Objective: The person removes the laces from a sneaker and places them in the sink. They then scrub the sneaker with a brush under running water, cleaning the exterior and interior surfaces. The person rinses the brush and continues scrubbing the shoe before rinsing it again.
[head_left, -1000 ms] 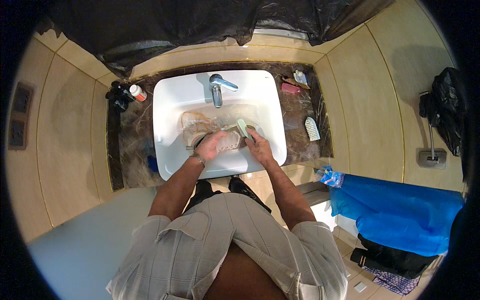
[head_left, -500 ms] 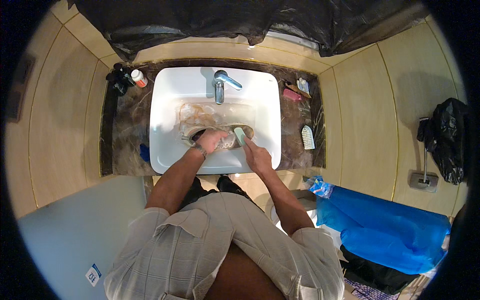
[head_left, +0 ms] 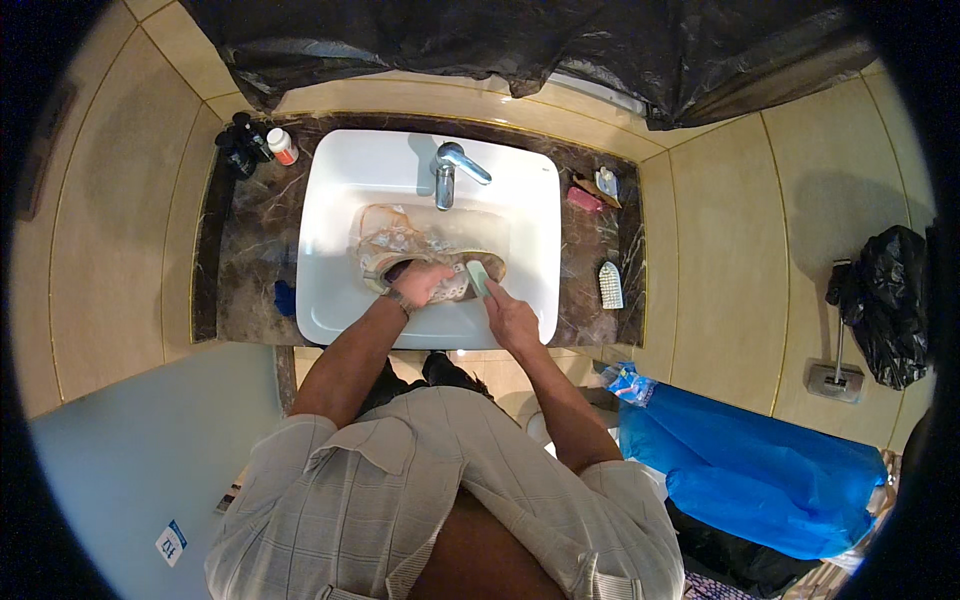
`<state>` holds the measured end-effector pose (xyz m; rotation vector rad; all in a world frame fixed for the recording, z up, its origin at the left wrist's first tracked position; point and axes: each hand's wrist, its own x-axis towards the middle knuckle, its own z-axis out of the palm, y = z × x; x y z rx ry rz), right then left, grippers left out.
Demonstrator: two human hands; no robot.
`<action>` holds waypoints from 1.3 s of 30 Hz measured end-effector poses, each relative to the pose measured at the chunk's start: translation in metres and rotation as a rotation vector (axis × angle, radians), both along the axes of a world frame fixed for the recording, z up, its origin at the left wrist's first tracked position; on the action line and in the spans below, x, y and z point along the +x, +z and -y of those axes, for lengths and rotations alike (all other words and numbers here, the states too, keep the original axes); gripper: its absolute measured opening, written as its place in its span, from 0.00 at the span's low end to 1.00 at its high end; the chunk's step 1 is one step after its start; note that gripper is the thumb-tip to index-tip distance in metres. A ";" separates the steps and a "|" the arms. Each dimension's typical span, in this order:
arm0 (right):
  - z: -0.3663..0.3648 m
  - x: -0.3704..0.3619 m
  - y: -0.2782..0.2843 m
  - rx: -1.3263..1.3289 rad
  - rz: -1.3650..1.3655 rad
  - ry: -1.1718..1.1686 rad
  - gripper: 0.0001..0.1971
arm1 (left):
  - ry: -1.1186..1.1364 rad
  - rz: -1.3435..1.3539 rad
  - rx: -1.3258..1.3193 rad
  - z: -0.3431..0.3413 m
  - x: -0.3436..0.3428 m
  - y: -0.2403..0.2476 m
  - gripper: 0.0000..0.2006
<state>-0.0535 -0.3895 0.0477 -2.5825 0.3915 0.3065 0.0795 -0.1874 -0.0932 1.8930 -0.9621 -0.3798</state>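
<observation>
Nearest, past the checked shirt point(head_left: 350, 480), both forearms reach over the front rim of the white sink point(head_left: 432, 334), leaving a bare strip of basin between that rim and the shoe point(head_left: 455, 291). The left hand point(head_left: 425, 283), a metal watch point(head_left: 400, 300) at its wrist, is folded over the middle of the shoe beside the dark opening, holding it, though some of its fingers are hidden. The right hand point(head_left: 512, 322) is closed around a pale green brush point(head_left: 478, 277), which tilts up and left against the shoe's front part, its underside out of sight. The shoe lies low in the basin, its long axis running left to right, roughly along the front rim, opening to the left and toe pointing right. A gap of white basin separates the toe from the right wall, with a wider one at the heel's left. Just beyond the shoe, on the left, lies a pale, brown-edged shape point(head_left: 390, 225) too unclear to name; to its right the basin floor is open up to the faucet point(head_left: 447, 175). On the dark marble counter point(head_left: 250, 240), a white-bristled brush point(head_left: 611, 285) sits near the right edge, a pink bar point(head_left: 584, 198) farther back, and a white bottle point(head_left: 282, 146) at the far left
</observation>
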 end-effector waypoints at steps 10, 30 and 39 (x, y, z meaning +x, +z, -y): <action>-0.005 -0.011 -0.021 0.033 0.097 0.036 0.21 | 0.171 -0.645 0.049 0.004 -0.006 0.031 0.16; -0.021 0.037 -0.030 0.034 0.054 -0.053 0.21 | 0.208 -0.920 -0.074 0.006 -0.009 0.018 0.19; -0.026 -0.024 -0.015 0.063 0.020 -0.052 0.20 | 0.344 -1.269 -0.246 0.006 -0.003 0.002 0.18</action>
